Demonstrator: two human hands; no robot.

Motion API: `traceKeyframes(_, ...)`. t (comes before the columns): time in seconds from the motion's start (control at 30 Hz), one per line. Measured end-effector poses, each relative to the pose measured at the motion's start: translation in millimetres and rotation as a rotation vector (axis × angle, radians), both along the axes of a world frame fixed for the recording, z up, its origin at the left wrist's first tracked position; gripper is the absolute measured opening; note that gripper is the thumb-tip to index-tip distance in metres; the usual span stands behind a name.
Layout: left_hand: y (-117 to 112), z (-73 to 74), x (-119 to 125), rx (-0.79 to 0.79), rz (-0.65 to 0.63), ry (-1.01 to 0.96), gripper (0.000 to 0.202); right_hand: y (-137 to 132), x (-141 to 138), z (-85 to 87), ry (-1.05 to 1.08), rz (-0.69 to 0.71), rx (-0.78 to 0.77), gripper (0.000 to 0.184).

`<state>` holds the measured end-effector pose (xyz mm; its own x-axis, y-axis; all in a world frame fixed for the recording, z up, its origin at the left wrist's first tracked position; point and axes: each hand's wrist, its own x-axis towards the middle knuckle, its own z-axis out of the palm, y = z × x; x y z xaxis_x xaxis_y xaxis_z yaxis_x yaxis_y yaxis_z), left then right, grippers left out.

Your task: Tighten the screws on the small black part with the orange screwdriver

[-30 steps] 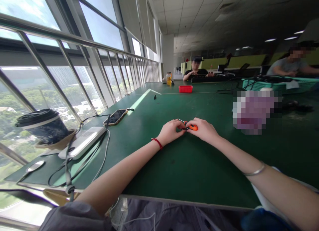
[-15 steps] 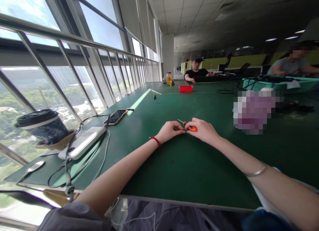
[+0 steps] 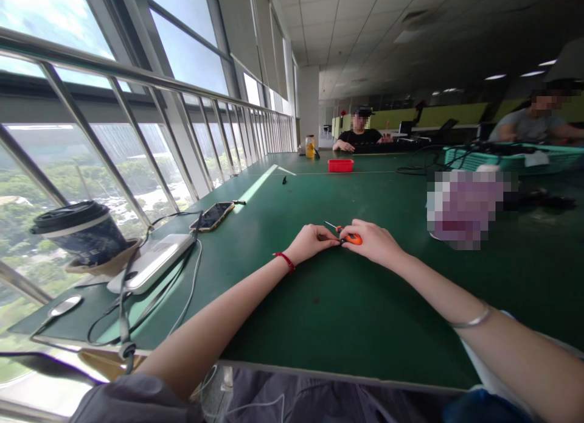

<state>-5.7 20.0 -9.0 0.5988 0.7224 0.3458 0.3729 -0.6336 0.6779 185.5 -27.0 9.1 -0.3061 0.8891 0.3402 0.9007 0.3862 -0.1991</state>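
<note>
Over the green table, my two hands meet fingertip to fingertip. My right hand (image 3: 374, 240) is closed around a small screwdriver (image 3: 354, 239) with an orange and black handle; its thin metal shaft points up and left, away from me. Thumb and fingers of my left hand (image 3: 311, 241) are pinched on a tiny dark piece (image 3: 341, 241), too small to name, right beside the screwdriver handle. The fingers of my right hand also come up against this piece; whether they grip it is hidden.
A phone (image 3: 213, 216), a silver box-shaped device (image 3: 157, 262), cables and a lidded cup (image 3: 82, 234) lie left. Ahead are a small black part (image 3: 284, 180), a red tray (image 3: 340, 165) and a jar (image 3: 310, 146). A teal basket (image 3: 502, 161) stands right; two people sit beyond.
My hands keep nearly the same pose, with the screwdriver and the tiny piece still between them. The person across the table has shifted one hand slightly to the left.
</note>
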Motion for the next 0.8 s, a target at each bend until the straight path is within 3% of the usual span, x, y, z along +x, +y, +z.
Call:
traceKeyframes(0.43, -9.0, 7.7, 0.1, 0.637, 0.070, 0.362, 0.022, 0.5, -1.0, -0.9, 0.038, -0.051, 0.011, 0.016)
traceKeyframes(0.6, -10.6, 9.4, -0.2, 0.695, 0.085, 0.377, 0.022, 0.9, -0.6, -1.6, 0.042, -0.057, 0.013, 0.017)
traceKeyframes(0.8, -8.4, 8.0, -0.8, 0.619, 0.053, 0.320, 0.019, 2.7, 0.7, -2.1, 0.045, -0.029, 0.013, 0.015)
